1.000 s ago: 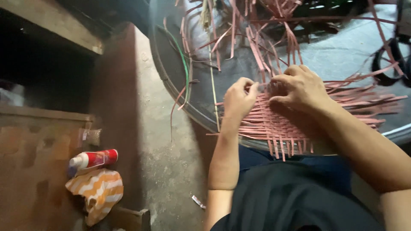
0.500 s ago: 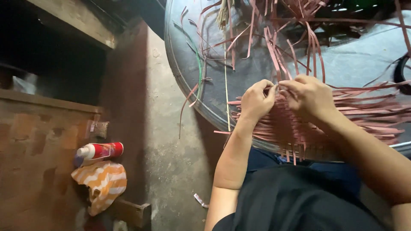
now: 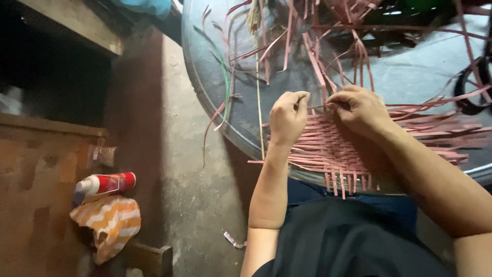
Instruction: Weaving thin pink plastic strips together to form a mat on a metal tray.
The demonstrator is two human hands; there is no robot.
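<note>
Left hand (image 3: 288,119) & right hand (image 3: 360,110) are closed in a pinch on one thin pink strip (image 3: 319,106) stretched between them, apparently to hold it taut over the weave. Directly beneath, a part-woven pink mat (image 3: 328,149) lies flat on the round desk (image 3: 215,102), w/ loose strips (image 3: 307,46) fanned out beyond. Off to the side, a red bottle (image 3: 105,183) & striped cloth (image 3: 110,220) are noted on the floor.

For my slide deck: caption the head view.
Left hand and right hand pinch a thin strand over a flat pink woven-strip mat on a round grey table.
</note>
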